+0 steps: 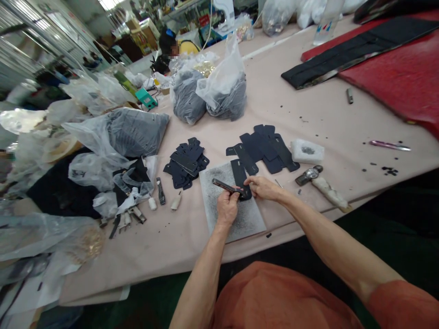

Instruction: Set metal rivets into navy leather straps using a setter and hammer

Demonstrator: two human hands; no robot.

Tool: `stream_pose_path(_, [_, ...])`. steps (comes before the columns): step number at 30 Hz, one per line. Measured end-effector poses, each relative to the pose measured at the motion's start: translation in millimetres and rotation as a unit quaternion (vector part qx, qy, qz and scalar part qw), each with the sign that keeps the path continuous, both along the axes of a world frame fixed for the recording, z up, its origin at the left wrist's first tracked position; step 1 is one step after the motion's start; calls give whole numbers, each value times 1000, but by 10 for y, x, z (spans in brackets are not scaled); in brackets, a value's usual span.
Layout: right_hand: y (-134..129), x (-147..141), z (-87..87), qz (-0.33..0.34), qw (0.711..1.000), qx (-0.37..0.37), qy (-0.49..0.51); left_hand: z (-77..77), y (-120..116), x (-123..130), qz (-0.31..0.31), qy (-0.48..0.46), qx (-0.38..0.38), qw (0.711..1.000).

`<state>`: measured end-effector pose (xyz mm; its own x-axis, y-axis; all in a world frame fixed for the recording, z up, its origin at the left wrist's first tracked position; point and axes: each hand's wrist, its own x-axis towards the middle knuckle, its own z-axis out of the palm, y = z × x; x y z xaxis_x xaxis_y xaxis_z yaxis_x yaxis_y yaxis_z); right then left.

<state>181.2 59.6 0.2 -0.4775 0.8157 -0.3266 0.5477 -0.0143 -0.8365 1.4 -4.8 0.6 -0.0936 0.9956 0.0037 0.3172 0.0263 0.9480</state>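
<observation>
My left hand [227, 209] is closed around a slim, dark metal tool that looks like a punch [222, 184]. It lies at a slant, one end over the lower part of a flat dark piece [238, 172] with a small pale mark. My right hand [263, 188] has its fingers curled, the fingertips closed at the right edge of that piece. Under both lies a white board [212, 205] covered in black specks. A pile of similar dark pieces [188, 160] is left of the board, and more overlapping pieces [265, 148] lie beyond it to the right.
A hammer [308, 175] with a wrapped handle and a white block [307, 151] lie at right, near a pink pen-like tool [389, 145]. Small tools [160, 191] and filled plastic bags [226, 91] stand left and behind. Another person [168, 45] is in the background.
</observation>
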Motion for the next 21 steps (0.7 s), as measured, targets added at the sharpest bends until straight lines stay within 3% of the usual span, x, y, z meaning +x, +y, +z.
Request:
stream_pose_path(7, [-114,-3,-33,-80,996,1,40,-24,-48,2,-8,-5,48,999])
stream_pose_path(14, [-101,-8,-85,-76,997,25,23,-51,-42,25,-33,10,102,994])
stream_pose_path(21, [-113,-7,-113,-79,996,32,25,-74,-25,30,-23,57,86,994])
